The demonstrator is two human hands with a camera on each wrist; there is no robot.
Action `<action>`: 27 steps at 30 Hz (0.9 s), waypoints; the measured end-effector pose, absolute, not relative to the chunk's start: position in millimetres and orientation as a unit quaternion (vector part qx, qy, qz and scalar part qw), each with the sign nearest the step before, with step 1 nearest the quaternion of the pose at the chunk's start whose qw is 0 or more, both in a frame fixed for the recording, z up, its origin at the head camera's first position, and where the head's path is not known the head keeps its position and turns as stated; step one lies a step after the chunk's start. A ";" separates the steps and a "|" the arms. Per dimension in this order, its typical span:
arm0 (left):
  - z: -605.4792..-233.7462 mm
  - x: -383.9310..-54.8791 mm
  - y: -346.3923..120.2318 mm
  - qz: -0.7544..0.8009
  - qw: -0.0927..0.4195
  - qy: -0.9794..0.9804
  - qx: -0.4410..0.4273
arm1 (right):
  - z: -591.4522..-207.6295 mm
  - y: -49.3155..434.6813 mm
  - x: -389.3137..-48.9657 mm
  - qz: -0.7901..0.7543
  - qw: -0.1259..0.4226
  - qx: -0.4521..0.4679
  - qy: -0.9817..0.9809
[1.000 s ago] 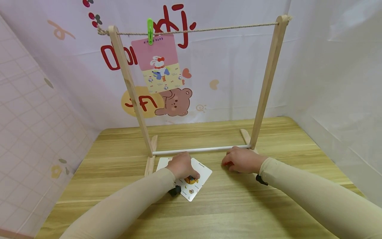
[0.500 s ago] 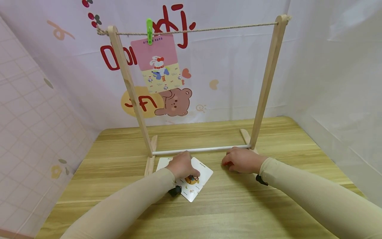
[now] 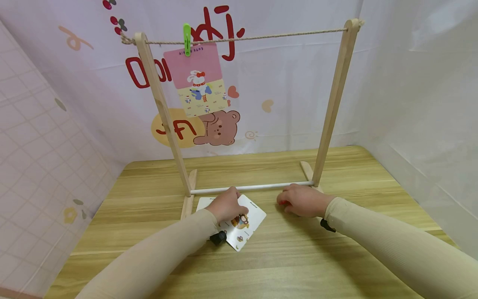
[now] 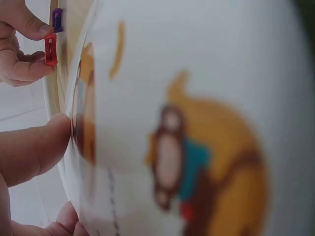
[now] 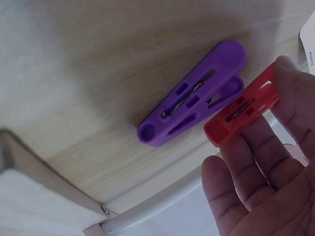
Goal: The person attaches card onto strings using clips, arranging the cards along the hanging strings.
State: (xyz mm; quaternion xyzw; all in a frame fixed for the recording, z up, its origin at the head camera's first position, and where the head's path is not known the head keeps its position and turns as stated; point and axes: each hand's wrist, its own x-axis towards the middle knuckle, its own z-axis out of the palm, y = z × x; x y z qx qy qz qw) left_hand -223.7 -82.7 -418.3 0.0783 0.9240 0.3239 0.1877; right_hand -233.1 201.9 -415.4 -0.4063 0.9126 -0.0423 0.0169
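Left post (image 3: 161, 104): rises from the counter (image 3: 280, 265), one end of the rope (image 3: 284, 36) tied at its top.
Green clothespin (image 3: 187, 39): clips the hung card (image 3: 199, 81) to the rope, covering part of its upside-down lettering.
Left white card (image 3: 203, 202): lies on the counter, mostly hidden by the left hand (image 3: 224, 207), the sleeve and the black wrist camera (image 3: 218, 238).
Left hand: thumb and fingers touch the white cards; whether they pinch one cannot be told.
Right white card (image 3: 254, 216): angled beside the other, its monkey print partly under the thumb; the hand hides where the cards meet, and the print is blurred in the left wrist view.
Red clothespin (image 5: 243, 105): between the right hand's thumb and fingers, only a speck showing from above.
Purple clothespin (image 5: 192, 96): just beside the red one, concealed in the head view; whether they touch is unclear.
Right hand (image 3: 304, 200): grasps the red clothespin near the crossbar (image 3: 252, 187).
Right post (image 3: 335, 104): its foot is partly blocked by that hand.
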 end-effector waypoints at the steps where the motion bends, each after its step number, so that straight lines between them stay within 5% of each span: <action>1: -418.2 -224.0 -82.7 0.326 0.189 0.923 0.078 | -415.4 201.7 -233.0 -0.046 0.017 -0.404 0.913; 27: -409.1 -228.1 -80.3 0.320 0.179 0.924 0.108 | -409.9 201.6 -231.6 -0.052 0.006 -0.391 0.919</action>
